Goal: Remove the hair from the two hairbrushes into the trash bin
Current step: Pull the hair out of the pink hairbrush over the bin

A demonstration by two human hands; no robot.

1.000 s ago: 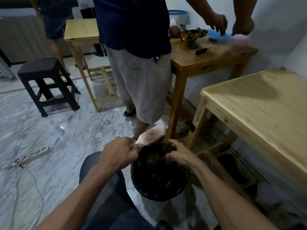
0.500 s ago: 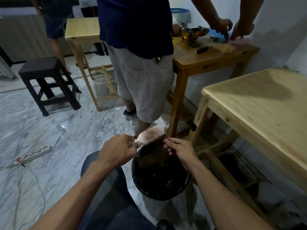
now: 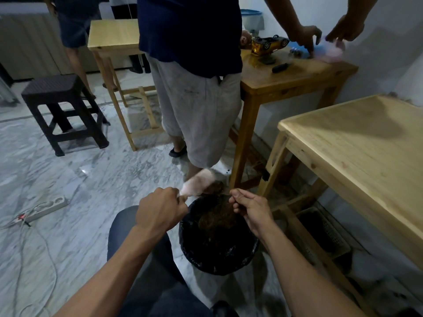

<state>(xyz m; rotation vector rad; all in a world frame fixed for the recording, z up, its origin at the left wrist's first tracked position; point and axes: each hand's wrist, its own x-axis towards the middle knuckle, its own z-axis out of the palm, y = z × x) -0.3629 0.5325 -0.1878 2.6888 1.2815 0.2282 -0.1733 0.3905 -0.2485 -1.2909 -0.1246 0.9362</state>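
- Lying on the marble floor (image 3: 68, 191) at the far left is a white power strip (image 3: 47, 207), with thin cables trailing from it toward the bottom edge.
- Behind it stands a dark woven stool (image 3: 60, 106), and further back a pale wooden side table (image 3: 113, 34).
- The left hand (image 3: 160, 212) is clenched around the handle of a pink hairbrush (image 3: 199, 183); the brush head is motion-blurred and points up and to the right, just past the far rim of the trash bin (image 3: 249, 255).
- A small dark clump of hair (image 3: 216, 186) sits at the brush head's right edge.
- A standing person in grey shorts (image 3: 196, 115) and a dark blue top is just beyond the brush.
- The trash bin, lined with a black bag, stands on the floor between the wearer's forearms; brownish hair lies inside it.
- The right hand (image 3: 251, 208) hovers over the bin's right rim with fingers curled and thumb meeting the fingertips, as if pinching; whether strands are held there I cannot tell.
- On the brown desk (image 3: 286, 78) behind stand a yellow toy car (image 3: 269, 44) and a small black tool (image 3: 279, 67); another person's two hands reach toward a blurred pink and blue item at its far end.
- A light wooden desk (image 3: 366, 152) fills the right side, with a dark basket (image 3: 322, 234) on the floor beneath it.
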